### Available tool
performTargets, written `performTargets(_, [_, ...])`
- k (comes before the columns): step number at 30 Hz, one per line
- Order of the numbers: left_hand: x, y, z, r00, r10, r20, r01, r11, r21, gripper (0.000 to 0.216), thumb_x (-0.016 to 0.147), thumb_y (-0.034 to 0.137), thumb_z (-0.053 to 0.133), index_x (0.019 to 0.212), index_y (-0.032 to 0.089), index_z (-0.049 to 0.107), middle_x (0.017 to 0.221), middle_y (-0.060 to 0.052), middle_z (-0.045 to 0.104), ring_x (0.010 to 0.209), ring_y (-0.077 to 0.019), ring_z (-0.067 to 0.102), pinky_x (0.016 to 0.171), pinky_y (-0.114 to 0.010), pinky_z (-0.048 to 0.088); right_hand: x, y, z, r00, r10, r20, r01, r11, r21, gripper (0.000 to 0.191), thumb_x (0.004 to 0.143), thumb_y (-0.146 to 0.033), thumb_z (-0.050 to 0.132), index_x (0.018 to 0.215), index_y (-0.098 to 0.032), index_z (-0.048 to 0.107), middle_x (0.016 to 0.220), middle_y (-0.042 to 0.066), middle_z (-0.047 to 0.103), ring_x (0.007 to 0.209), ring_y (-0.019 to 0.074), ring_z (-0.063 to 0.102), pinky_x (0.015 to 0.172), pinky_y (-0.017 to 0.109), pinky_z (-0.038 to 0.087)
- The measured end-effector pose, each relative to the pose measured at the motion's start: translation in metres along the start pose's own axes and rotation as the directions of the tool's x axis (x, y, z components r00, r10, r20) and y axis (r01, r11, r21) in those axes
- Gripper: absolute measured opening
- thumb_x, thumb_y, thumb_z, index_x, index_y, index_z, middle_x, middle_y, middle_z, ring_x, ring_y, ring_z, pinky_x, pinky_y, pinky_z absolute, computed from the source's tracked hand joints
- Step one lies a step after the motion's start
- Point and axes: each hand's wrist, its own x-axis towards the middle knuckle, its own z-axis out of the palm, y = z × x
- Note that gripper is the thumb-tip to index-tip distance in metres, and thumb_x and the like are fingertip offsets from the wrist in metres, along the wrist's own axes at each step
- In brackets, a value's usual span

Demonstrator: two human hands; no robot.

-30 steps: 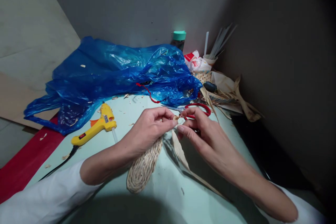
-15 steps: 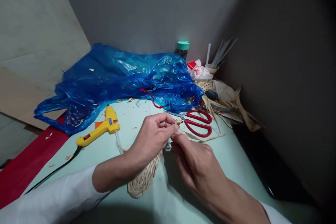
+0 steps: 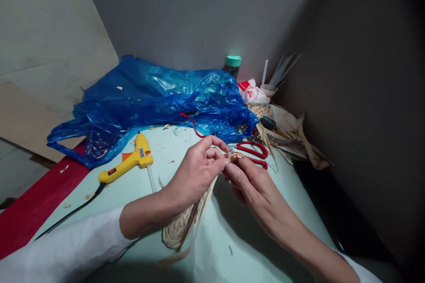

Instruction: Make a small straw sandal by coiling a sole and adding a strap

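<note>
Both hands, left hand and right hand, pinch the woven straw piece's top end together; red scissors just behind them.

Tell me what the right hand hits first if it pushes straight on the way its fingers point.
Probably the left hand: the right hand points up-left, fingertips already meeting it over the woven piece.

Scissors and blue bag crowd ahead; bare table nearer.
</note>
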Motion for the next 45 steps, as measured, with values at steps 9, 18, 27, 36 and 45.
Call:
performTargets(9, [-0.006, -0.004, 0.0, 0.996, 0.091, -0.013, -0.082, 0.941, 0.329, 0.017, 0.09, 0.021, 0.054, 0.106, 0.025, 0.048, 0.085, 0.001, 0.066, 0.083, -0.0158, 0.063, 0.08, -0.031, 0.046, 0.004, 0.004, -0.005, 0.993, 0.019, -0.114, -0.002, 0.989, 0.148, 0.035, 0.095, -0.047, 0.053, 0.074, -0.019, 0.055, 0.064, -0.002, 0.04, 0.053, 0.0111, 0.032, 0.044, 0.024, 0.025])
performTargets(18, [-0.008, 0.002, 0.001, 0.989, 0.14, -0.037, -0.099, 0.838, 0.537, 0.008, 0.09, 0.021, 0.054, 0.097, 0.022, 0.059, 0.089, -0.001, 0.071, 0.084, -0.0165, 0.065, 0.079, -0.031, 0.046, 0.003, 0.007, -0.001, 0.987, 0.104, -0.122, -0.051, 0.925, 0.377, 0.037, 0.09, -0.048, 0.061, 0.07, -0.018, 0.051, 0.058, -0.005, 0.036, 0.049, 0.0085, 0.028, 0.042, 0.024, 0.019])
performTargets(27, [-0.001, -0.009, -0.005, 0.997, 0.064, -0.036, -0.044, 0.914, 0.403, 0.013, 0.085, 0.021, 0.06, 0.098, 0.022, 0.056, 0.08, 0.001, 0.068, 0.077, -0.0162, 0.063, 0.072, -0.029, 0.046, 0.008, 0.008, -0.004, 0.988, 0.116, -0.105, -0.065, 0.914, 0.401, 0.028, 0.087, -0.041, 0.066, 0.076, -0.019, 0.051, 0.059, -0.007, 0.036, 0.048, 0.0079, 0.028, 0.043, 0.023, 0.02])
performTargets(36, [0.001, 0.001, -0.01, 0.969, 0.179, 0.171, -0.247, 0.669, 0.701, 0.021, 0.091, 0.014, 0.047, 0.087, 0.019, 0.067, 0.072, 0.0, 0.065, 0.067, -0.0135, 0.055, 0.067, -0.027, 0.039, 0.009, 0.01, -0.009, 0.986, 0.163, -0.013, -0.143, 0.897, 0.418, 0.037, 0.083, -0.046, 0.069, 0.069, -0.019, 0.048, 0.057, -0.008, 0.031, 0.048, 0.007, 0.021, 0.043, 0.024, 0.012])
performTargets(45, [-0.004, -0.008, -0.007, 0.943, 0.294, 0.159, -0.312, 0.606, 0.732, 0.039, 0.087, 0.005, 0.043, 0.106, 0.019, 0.074, 0.096, -0.007, 0.074, 0.085, -0.0198, 0.065, 0.079, -0.031, 0.046, 0.005, 0.004, -0.009, 0.991, 0.126, -0.047, -0.106, 0.946, 0.305, 0.037, 0.085, -0.045, 0.065, 0.069, -0.018, 0.047, 0.057, -0.007, 0.032, 0.052, 0.0082, 0.023, 0.047, 0.024, 0.016])
